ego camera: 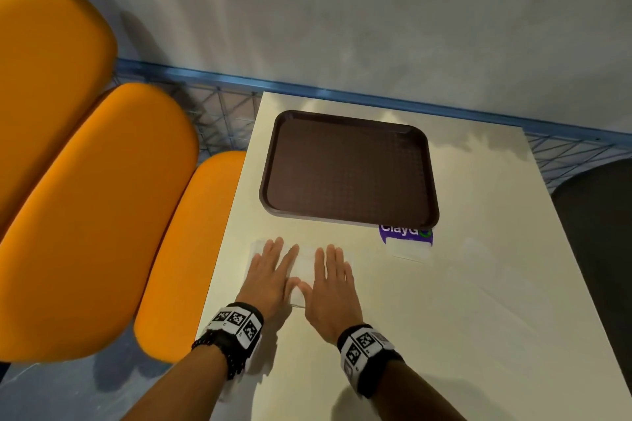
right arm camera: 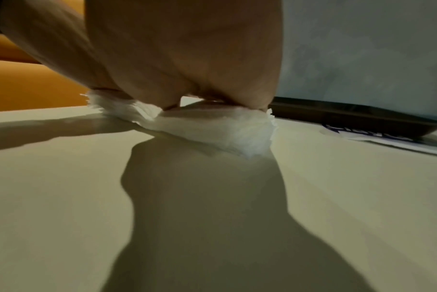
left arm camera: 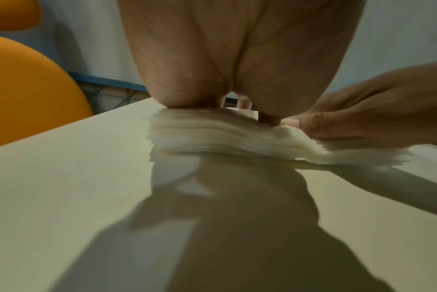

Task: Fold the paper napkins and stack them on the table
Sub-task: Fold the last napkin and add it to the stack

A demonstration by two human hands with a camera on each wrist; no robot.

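Left hand: the left hand lies palm down on the stack of paper napkins, fingers straight and slightly spread, pressing rather than gripping.
Right hand: the right hand lies flat beside it on the same stack, fingers straight and close together; the two thumbs nearly meet between the hands.
Napkins: the white stack sits on the cream table, directly under both palms, its left edge showing past the left fingertips. From the left wrist view the stack shows many thin layers, squashed lower towards the right hand.
Tray: a dark brown tray rests on the table just beyond the fingertips, apart from the napkins.
Sticker: a purple and white label lies to the right of the right fingers, partly tucked under the tray's near corner.
Seats: orange padded seats stand off to the left of the left hand.
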